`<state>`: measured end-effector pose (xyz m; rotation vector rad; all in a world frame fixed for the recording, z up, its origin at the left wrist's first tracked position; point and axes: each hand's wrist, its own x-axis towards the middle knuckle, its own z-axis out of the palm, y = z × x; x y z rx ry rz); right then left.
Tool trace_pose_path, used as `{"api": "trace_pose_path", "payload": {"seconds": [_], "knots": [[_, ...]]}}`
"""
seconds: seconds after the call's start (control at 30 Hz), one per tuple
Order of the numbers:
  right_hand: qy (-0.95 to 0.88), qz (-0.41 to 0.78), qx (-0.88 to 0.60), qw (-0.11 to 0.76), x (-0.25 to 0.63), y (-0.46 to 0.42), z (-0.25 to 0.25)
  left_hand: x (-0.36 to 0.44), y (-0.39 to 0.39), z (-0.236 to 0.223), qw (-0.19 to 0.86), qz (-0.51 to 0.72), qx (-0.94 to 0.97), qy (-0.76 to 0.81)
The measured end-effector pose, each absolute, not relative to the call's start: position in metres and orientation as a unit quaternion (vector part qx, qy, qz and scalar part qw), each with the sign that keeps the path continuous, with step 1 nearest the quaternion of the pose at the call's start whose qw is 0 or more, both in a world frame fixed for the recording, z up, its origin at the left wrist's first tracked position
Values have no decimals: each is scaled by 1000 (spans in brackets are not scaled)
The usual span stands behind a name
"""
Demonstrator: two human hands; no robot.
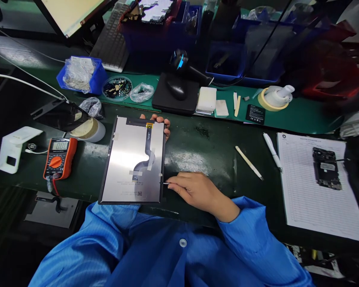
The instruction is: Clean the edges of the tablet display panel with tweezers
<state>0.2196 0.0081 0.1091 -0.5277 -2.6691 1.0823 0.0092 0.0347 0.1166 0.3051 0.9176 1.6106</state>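
A tablet display panel [122, 159], silver back facing up, rests on my left hand [160, 120], whose fingertips curl round its far right corner. The rest of that hand is hidden beneath the panel. A dark flex cable [148, 147] bends down the panel's back, held by strips of pale tape. My right hand [197, 191] pinches a thin dark-tipped tool, perhaps tweezers [166, 183]. Its tip meets the panel's right edge, near a small tape tab [160, 174].
An orange multimeter [60, 159] and a tape roll [91, 129] stand at left. To the right lie a pale stick [248, 162], a white pen [272, 151] and a paper form [314, 211] bearing a phone board [327, 167]. A mouse [176, 87] and scanner [191, 67] sit behind.
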Motion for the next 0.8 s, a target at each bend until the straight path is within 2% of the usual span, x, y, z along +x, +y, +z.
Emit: {"api": "trace_pose_path", "payload": {"seconds": [0.8], "knots": [[-904, 378, -179, 86, 220, 8, 109, 5, 29, 119, 581, 685, 122, 422]]}}
